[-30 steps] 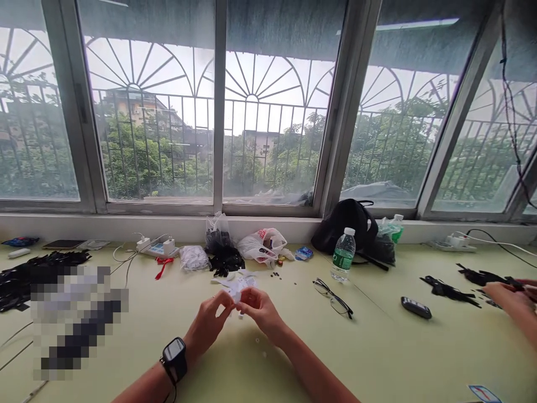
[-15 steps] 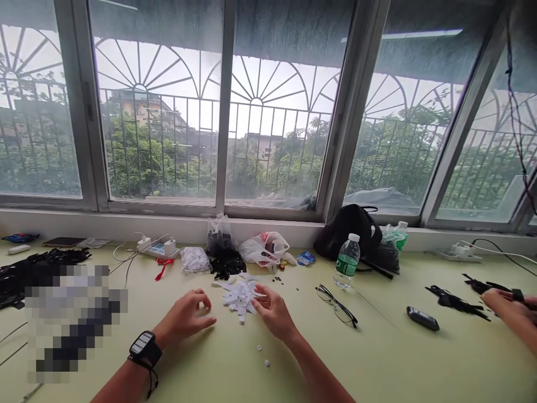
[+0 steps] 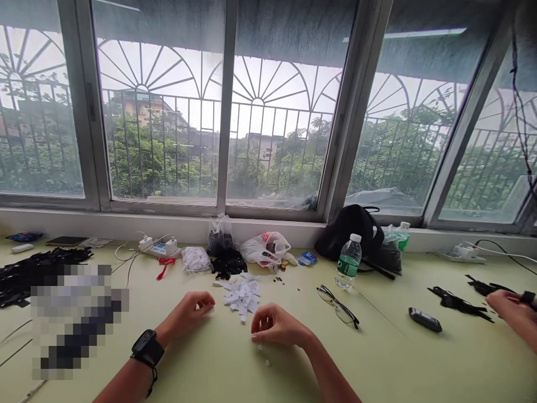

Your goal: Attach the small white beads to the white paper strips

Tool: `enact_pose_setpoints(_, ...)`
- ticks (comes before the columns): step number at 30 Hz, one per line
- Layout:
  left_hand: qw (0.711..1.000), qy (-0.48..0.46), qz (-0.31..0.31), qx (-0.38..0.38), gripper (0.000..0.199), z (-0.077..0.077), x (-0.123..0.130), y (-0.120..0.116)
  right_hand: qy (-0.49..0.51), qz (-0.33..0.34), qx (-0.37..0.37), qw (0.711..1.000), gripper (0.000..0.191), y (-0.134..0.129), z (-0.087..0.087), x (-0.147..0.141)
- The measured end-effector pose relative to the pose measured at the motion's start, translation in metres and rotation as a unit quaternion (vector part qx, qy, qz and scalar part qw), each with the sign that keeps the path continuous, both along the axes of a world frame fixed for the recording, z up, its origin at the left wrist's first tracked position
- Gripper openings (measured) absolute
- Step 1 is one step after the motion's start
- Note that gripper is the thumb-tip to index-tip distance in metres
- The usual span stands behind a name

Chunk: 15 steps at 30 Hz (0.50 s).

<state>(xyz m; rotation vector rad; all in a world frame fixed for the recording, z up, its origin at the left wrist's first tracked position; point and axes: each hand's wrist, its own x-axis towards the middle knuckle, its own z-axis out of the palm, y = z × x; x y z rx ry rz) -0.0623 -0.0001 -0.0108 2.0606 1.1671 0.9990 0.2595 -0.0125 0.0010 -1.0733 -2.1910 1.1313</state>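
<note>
Just left of the pile of white strips (image 3: pixel 242 296), my left hand (image 3: pixel 191 314) rests low over the table with its fingers curled together; what may be between the fingertips is too small to tell. A black watch is on that wrist. My right hand (image 3: pixel 279 327) is in front of the pile, fingers bent and pinched, its fingertips right above a small white button (image 3: pixel 260 347). Another white button (image 3: pixel 268 362) lies a little nearer to me. Whether my right fingers hold anything is hidden.
Glasses (image 3: pixel 338 307), a water bottle (image 3: pixel 348 262) and a black device (image 3: pixel 425 319) lie to the right. Plastic bags (image 3: pixel 266 250) and a black bag (image 3: pixel 346 232) stand along the sill. Black strips (image 3: pixel 42 266) lie left. Another person's hand (image 3: pixel 509 308) works at far right.
My right hand has moved from the white strips toward me, to the small buttons, and its fingers have closed. My left thumb and fingers have come together.
</note>
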Motion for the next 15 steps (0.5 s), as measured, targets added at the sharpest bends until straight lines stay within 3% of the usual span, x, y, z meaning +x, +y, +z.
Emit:
enact_pose_setpoints(4,0.993,-0.113,0.006,-0.039,0.036,-0.002,0.0054,0.0042,-0.011,0.021,-0.019,1.0,0.035,-0.0001,0.0017,0.0059)
enact_pose_setpoints(8,0.975,-0.204,0.019,-0.083,0.046,0.0,0.0038,0.0098,-0.022,0.023,-0.006,0.999,0.031,0.0018,-0.0001,0.0087)
enact_pose_setpoints(15,0.97,-0.218,0.061,-0.093,0.057,0.0038,0.006,0.007,-0.02,0.023,-0.007,1.0,0.022,0.0041,-0.0053,0.0051)
